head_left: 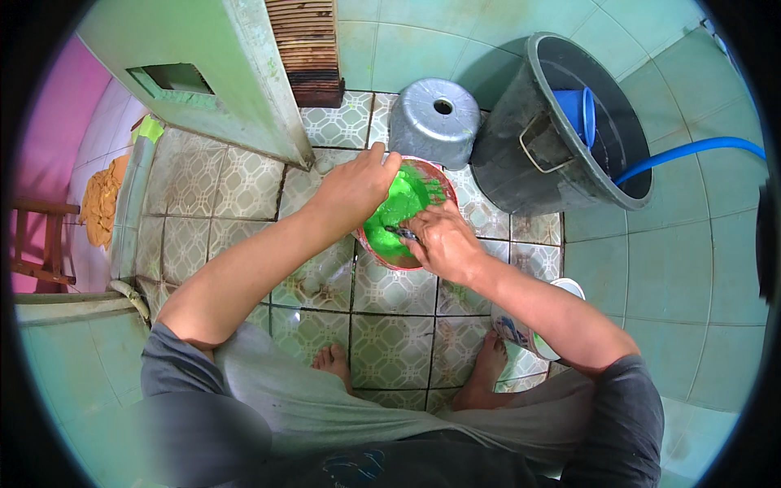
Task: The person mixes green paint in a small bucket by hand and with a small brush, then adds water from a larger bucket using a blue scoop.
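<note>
A round bucket with a red rim stands on the tiled floor in front of me, with bright green paint inside, smeared up its far wall. My left hand grips the bucket's rim on the left side, its fingers partly hidden. Over the bucket's right side, my right hand is closed around a tool with a dark handle. The tool's other end is down in the green paint, so its kind cannot be made out. Wet-looking smears show on the right hand.
Beyond the bucket stands an upturned grey metal stool. A large black bin at the right holds a blue dipper and a blue hose. A white container lies near my right foot. A green door is at left.
</note>
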Demonstrator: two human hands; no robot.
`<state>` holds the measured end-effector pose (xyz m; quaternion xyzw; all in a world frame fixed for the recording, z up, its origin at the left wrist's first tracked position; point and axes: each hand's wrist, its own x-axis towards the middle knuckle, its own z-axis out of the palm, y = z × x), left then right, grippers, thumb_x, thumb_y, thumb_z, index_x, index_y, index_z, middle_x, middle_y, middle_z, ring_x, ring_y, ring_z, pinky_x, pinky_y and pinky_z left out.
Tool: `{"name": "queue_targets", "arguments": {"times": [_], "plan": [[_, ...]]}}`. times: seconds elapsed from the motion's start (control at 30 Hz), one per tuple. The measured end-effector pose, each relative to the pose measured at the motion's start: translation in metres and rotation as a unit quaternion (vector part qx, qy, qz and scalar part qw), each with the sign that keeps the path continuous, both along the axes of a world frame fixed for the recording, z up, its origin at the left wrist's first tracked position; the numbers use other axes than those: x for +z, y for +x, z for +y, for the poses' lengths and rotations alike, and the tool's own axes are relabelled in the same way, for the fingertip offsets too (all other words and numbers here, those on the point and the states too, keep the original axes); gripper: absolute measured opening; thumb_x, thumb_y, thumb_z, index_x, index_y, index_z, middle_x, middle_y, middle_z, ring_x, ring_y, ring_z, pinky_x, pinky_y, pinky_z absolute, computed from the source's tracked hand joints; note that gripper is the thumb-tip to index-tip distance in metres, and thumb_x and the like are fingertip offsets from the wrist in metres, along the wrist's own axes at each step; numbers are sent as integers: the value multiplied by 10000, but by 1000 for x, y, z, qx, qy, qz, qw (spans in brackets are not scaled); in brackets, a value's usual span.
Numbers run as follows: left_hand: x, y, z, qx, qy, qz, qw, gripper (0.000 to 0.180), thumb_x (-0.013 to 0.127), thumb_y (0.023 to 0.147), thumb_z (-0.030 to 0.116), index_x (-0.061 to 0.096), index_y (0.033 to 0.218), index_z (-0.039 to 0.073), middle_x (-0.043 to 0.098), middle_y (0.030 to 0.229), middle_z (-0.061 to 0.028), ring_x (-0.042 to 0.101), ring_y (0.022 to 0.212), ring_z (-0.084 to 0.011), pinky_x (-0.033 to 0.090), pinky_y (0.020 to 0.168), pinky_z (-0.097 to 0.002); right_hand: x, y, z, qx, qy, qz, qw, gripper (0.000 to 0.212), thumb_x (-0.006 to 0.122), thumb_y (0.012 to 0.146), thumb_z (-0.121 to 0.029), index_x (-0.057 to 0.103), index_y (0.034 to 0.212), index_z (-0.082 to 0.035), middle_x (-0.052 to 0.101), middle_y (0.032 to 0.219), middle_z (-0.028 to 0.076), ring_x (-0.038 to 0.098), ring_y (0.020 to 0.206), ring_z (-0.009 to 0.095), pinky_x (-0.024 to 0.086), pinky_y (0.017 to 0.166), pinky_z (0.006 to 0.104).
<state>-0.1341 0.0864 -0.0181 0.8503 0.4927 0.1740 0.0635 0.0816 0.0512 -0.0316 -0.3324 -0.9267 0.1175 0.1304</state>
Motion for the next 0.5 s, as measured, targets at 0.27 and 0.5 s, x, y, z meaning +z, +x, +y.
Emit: {"name": "queue_targets", "arguments": {"times": [0.27,0.5], "plan": [[-2,9,-4,6,-31,-9,999,212,594,872,73,483,1039,3,539,1012,-209,654,875,-384,550,721,-478,7,14,14,-79,55,-92,991,160,701,838,-165,667,914,-28,672,867,149,629,881,301,416,831,405],[-16,-1,4,13,-32,-31,999,248,593,858,60,469,1061,-12,530,1024,-231,640,893,-411,538,745,-496,3,0,5,-15,-28,-22,999,202,684,860,-153,691,1021,-32,677,913,143,628,938,304,427,907,404]]}}
